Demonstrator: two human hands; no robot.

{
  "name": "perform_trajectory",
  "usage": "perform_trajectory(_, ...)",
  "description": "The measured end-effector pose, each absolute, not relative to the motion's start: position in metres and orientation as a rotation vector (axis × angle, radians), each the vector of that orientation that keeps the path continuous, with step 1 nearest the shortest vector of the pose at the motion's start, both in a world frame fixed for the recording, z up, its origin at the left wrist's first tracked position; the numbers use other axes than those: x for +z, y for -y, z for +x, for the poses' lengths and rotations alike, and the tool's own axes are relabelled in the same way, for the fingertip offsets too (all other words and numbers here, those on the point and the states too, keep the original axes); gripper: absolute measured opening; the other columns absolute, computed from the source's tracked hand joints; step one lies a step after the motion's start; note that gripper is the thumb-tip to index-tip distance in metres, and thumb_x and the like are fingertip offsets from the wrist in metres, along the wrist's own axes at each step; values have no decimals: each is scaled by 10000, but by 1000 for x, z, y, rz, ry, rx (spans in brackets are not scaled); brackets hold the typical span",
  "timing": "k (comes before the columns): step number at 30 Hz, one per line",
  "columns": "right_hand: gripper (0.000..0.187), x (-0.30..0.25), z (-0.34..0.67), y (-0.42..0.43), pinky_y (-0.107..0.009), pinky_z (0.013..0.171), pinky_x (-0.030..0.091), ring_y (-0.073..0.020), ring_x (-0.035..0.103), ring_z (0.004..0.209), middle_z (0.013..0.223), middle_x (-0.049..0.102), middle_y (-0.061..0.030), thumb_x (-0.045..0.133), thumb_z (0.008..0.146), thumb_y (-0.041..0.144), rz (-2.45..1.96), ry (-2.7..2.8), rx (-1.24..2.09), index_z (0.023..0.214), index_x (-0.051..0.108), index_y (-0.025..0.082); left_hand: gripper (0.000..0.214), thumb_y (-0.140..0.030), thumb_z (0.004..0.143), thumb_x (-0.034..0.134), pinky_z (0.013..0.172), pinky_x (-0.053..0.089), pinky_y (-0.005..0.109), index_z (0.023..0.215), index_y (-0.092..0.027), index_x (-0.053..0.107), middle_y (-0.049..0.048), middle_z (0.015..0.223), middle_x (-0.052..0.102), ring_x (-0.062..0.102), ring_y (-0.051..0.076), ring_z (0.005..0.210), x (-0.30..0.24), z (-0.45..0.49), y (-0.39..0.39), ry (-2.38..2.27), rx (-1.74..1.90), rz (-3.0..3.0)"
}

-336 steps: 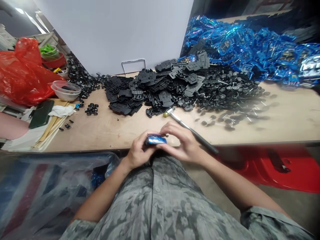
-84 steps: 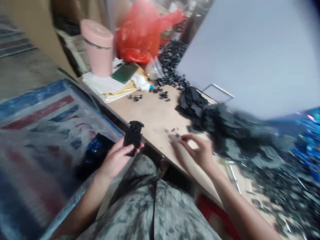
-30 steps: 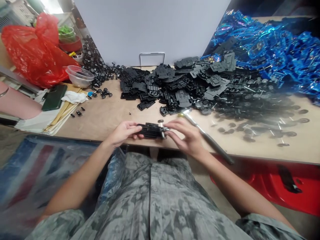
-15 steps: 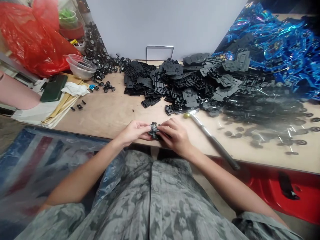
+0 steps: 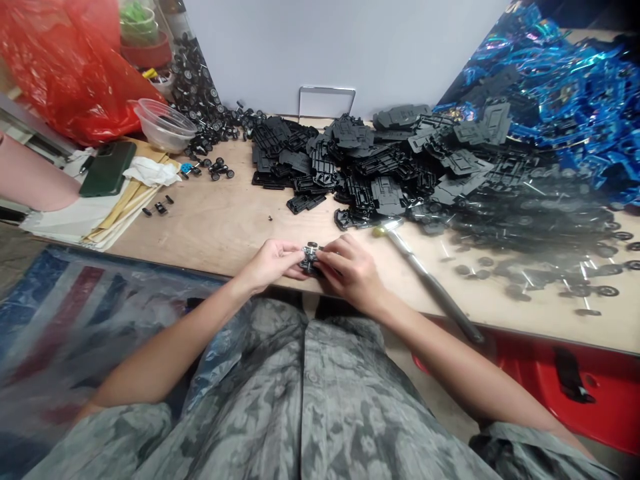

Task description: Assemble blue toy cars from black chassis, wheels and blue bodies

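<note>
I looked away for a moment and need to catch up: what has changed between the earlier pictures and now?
The blue toy body held at first has left the hands. The left hand has since taken up a black base, and the right hand has brought wheels to it; the hands have drawn closer together around these. The hammer and phone stayed put.

Fingers hide much of the black part; the wheel pile at right blurs; the left edge crops a pink container.
</note>
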State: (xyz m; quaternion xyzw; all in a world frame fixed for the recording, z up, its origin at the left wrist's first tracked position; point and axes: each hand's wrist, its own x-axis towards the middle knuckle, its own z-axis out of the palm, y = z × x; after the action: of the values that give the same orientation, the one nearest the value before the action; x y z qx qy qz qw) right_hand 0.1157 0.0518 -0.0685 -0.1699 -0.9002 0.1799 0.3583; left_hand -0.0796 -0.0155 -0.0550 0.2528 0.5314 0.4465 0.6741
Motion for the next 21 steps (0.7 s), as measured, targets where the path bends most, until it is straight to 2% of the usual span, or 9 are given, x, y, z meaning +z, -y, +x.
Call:
perform_trajectory(4, 115, -78, 109, -51, -335, 656, 516, -202, 566, 804, 888, 663, -98, 605, 985, 163, -420, 2251, 510, 987, 719, 168, 182, -198, 807, 835, 677, 648, 260, 829, -55, 725, 81, 785, 774, 769, 183, 663, -54, -79, 17, -1194, 1039, 556)
perform_trajectory(7, 101, -85, 107, -52, -337, 669, 525, -197, 594, 803, 883, 671, -87, 636, 976, 191, -443, 2193, 597, 964, 736, 182, 239, -254, 803, 852, 702, 654, 269, 825, -54, 724, 76, 781, 768, 759, 167, 666, -53, -79, 18, -1203, 1064, 567)
perform_trajectory(11, 122, -75, 112, -64, -348, 728, 546, -199, 641, 835, 906, 692, -76, 712, 941, 308, -495, 2211, 810, 931, 776, 205, 357, -319, 712, 927, 719, 647, 266, 860, -74, 713, 83, 824, 786, 758, 160, 695, -53, -78, 20, -1210, 1063, 592)
perform_trajectory(13, 249, -61, 116, -77, -349, 776, 550, -208, 666, 883, 1008, 711, -96, 779, 883, 403, -579, 2261, 922, 1019, 787, 195, 428, -336, 656, 960, 698, 635, 255, 888, -86, 702, 85, 838, 793, 758, 161, 691, -53, -79, 20, -1206, 1047, 611)
perform_trajectory(15, 428, -45, 118, -92, -325, 765, 533, -207, 673, 867, 1024, 728, -106, 817, 820, 503, -691, 2356, 1055, 1083, 781, 167, 480, -369, 634, 968, 688, 624, 247, 911, -90, 694, 85, 854, 796, 755, 155, 683, -54, -79, 19, -1205, 1042, 642)
perform_trajectory(18, 545, -28, 113, -111, -252, 615, 435, -152, 606, 691, 771, 710, -40, 806, 741, 654, -755, 2584, 1358, 930, 792, 143, 514, -404, 607, 973, 671, 609, 237, 888, -108, 661, 71, 839, 792, 748, 148, 676, -55, -79, 20, -1205, 1073, 653)
perform_trajectory(21, 636, -24, 101, -115, -235, 508, 290, -92, 443, 543, 546, 544, 30, 787, 631, 770, -831, 2652, 1586, 684, 724, 140, 559, -442, 559, 983, 616, 581, 221, 860, -121, 639, 46, 773, 768, 716, 126, 616, -58, -74, 23, -1194, 1090, 621)
